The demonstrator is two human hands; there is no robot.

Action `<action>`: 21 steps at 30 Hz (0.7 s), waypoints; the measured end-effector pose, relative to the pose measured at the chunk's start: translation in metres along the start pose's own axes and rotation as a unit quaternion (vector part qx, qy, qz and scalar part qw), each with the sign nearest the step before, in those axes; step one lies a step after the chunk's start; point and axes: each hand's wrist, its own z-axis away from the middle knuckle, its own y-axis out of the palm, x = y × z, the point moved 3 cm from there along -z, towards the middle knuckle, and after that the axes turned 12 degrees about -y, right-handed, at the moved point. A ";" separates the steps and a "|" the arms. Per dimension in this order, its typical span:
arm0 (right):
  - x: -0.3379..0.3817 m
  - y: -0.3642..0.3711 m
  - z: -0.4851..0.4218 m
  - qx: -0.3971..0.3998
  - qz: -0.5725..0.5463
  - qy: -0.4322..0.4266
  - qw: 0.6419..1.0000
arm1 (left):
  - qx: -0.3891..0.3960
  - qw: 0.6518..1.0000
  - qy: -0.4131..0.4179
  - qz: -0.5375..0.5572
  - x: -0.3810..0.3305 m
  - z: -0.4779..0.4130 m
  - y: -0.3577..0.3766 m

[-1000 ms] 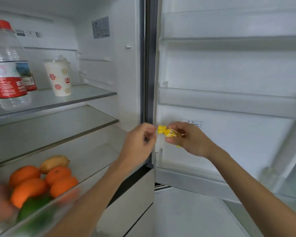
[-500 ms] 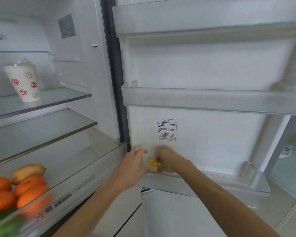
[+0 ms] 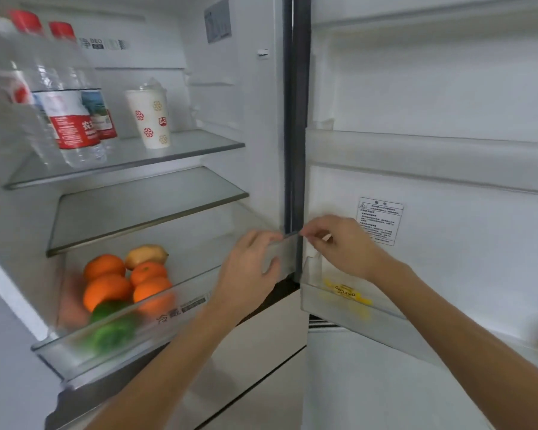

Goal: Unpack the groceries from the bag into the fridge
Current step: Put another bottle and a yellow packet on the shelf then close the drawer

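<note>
A yellow snack packet (image 3: pixel 346 293) lies in the bottom bin of the open fridge door (image 3: pixel 351 311), seen through the bin's clear wall. My right hand (image 3: pixel 343 246) hovers just above that bin with loosely curled fingers and holds nothing. My left hand (image 3: pixel 250 270) is beside it, in front of the right end of the pulled-out crisper drawer (image 3: pixel 131 339), with its fingers apart and nothing in it. No grocery bag is in view.
The crisper drawer holds oranges (image 3: pixel 106 290), a yellowish fruit (image 3: pixel 146 255) and green produce (image 3: pixel 112 330). Water bottles (image 3: pixel 69 119) and a patterned paper cup (image 3: pixel 151 119) stand on the top glass shelf. The middle shelf (image 3: pixel 149 209) and the upper door bins (image 3: pixel 432 159) are bare.
The yellow packet has left my right hand and now lies in the bottom door bin. Both hands have lifted away from it. The view has swung back to the left.
</note>
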 end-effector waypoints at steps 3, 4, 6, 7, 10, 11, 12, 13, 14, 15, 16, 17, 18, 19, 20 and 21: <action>0.044 0.028 -0.017 -0.016 -0.009 -0.067 0.998 | -0.045 0.997 -0.014 -0.063 0.020 0.012 -0.037; 0.058 0.042 -0.022 0.003 -0.004 -0.085 0.996 | -0.046 0.994 -0.029 -0.094 0.030 0.018 -0.049; 0.083 0.075 -0.028 0.044 0.013 -0.124 0.991 | -0.051 0.984 -0.072 -0.155 0.051 0.031 -0.074; 0.095 0.091 -0.031 0.062 0.022 -0.135 0.989 | -0.055 0.978 -0.090 -0.182 0.061 0.039 -0.086; 0.117 0.126 -0.042 0.084 0.053 -0.139 0.985 | -0.056 0.966 -0.123 -0.221 0.088 0.059 -0.122; 0.121 0.131 -0.047 0.080 0.068 -0.144 0.984 | -0.053 0.965 -0.136 -0.219 0.096 0.064 -0.133; 0.123 0.133 -0.052 0.076 0.075 -0.147 0.983 | -0.047 0.963 -0.155 -0.213 0.104 0.069 -0.143; 0.123 0.134 -0.058 0.077 0.072 -0.144 0.984 | -0.038 0.961 -0.178 -0.208 0.111 0.073 -0.152; 0.122 0.133 -0.064 0.081 0.066 -0.136 0.985 | -0.029 0.958 -0.197 -0.207 0.117 0.075 -0.158; 0.121 0.133 -0.069 0.086 0.064 -0.127 0.986 | -0.022 0.955 -0.209 -0.210 0.121 0.076 -0.161; 0.120 0.133 -0.073 0.092 0.066 -0.118 0.987 | -0.018 0.953 -0.213 -0.216 0.124 0.076 -0.161; 0.120 0.135 -0.076 0.096 0.067 -0.110 0.987 | -0.017 0.952 -0.211 -0.223 0.126 0.075 -0.159; 0.119 0.138 -0.078 0.095 0.066 -0.103 0.988 | -0.022 0.952 -0.207 -0.225 0.128 0.073 -0.158; 0.119 0.142 -0.079 0.091 0.063 -0.099 0.989 | -0.028 0.954 -0.203 -0.220 0.131 0.072 -0.158; 0.119 0.146 -0.079 0.084 0.056 -0.095 0.990 | -0.033 0.956 -0.202 -0.210 0.135 0.071 -0.158; 0.119 0.149 -0.081 0.076 0.049 -0.091 0.992 | -0.035 0.959 -0.201 -0.199 0.139 0.069 -0.158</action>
